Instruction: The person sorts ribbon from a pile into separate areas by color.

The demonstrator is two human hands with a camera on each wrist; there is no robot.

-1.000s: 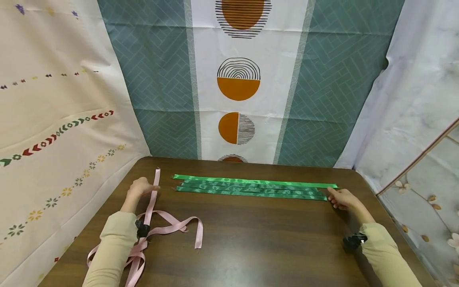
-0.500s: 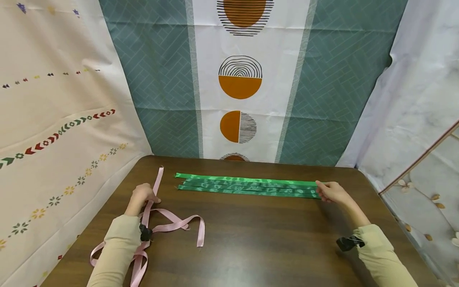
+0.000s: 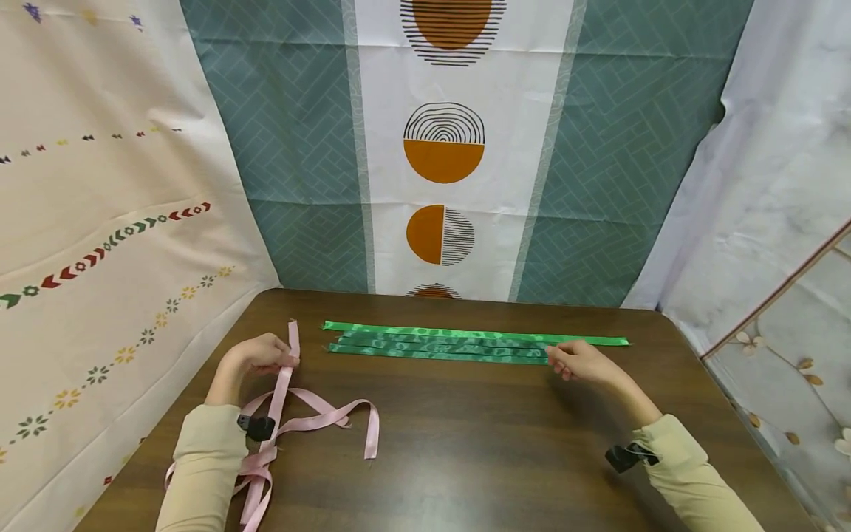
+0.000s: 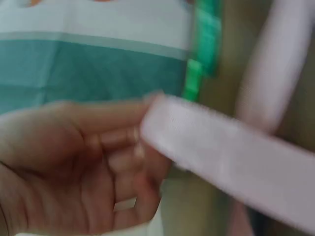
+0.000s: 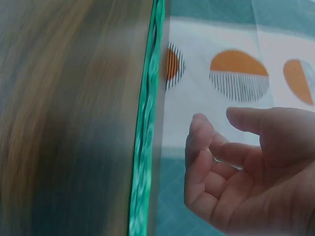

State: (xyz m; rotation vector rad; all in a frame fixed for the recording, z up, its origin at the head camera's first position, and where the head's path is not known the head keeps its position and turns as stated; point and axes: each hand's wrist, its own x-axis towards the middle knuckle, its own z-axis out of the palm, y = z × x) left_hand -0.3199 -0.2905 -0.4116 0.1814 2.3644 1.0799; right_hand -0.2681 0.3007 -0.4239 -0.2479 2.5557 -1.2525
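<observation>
A long pink ribbon [image 3: 281,388] lies at the left of the table, straight in its upper part and loosely looped lower down. Near its far end my left hand [image 3: 261,355] pinches it; the left wrist view shows the pink band [image 4: 231,150] running from the fingertips, somewhat blurred. Several green ribbons [image 3: 432,347] are laid side by side across the back of the table, the farthest one brighter and reaching farther right. My right hand [image 3: 585,362] hovers at their right part, hiding the darker ends. In the right wrist view its fingers are loosely bent, holding nothing, with thumb and forefinger apart.
The dark brown wooden table [image 3: 479,436] ends at a patterned backdrop cloth [image 3: 585,258]. Side cloths hang left [image 3: 219,310] and right [image 3: 691,251]. Looser pink loops lie under and beside the left forearm.
My right hand has moved left along the green ribbons, uncovering the right end of the bright one. My left hand has shifted slightly down and up along the pink ribbon, now nearer its far end.
</observation>
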